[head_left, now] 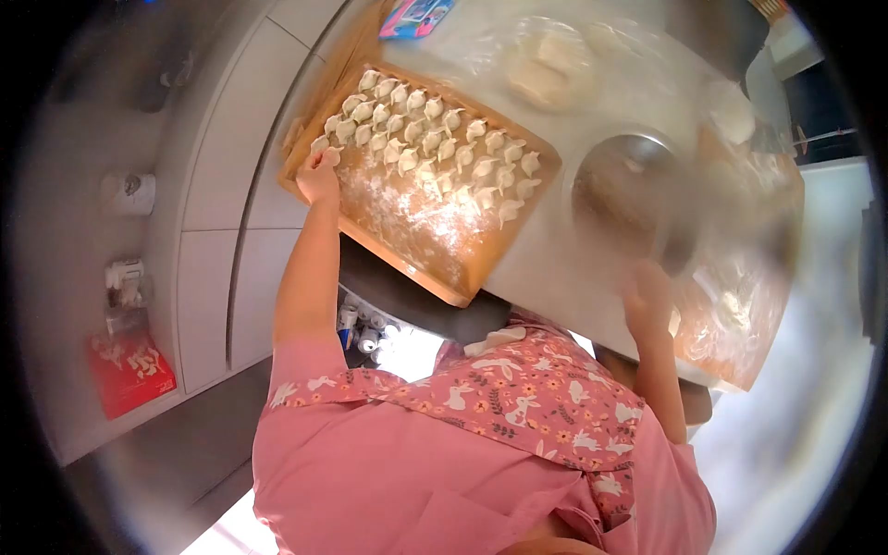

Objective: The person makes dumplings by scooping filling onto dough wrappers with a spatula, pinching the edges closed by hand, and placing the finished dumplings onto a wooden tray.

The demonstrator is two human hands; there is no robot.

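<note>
A wooden tray (pixel 444 268) dusted with flour holds several rows of small white dumplings (pixel 407 160). At the tray's left edge my left hand (pixel 319 176) has its fingers pinched together on a dumpling (pixel 331 155) at the end of a row. My right hand (pixel 646 289) is blurred and lies over the counter, just below a round metal bowl (pixel 618 190) with a brownish filling. Its fingers are smeared, and whether it holds anything cannot be made out.
Pale dough (pixel 548 69) under clear plastic lies behind the bowl. A plastic-covered board (pixel 740 324) is at the right. A blue and pink packet (pixel 416 17) lies beyond the tray. Cans (pixel 368 340) stand below the counter. A red box (pixel 131 375) is at the far left.
</note>
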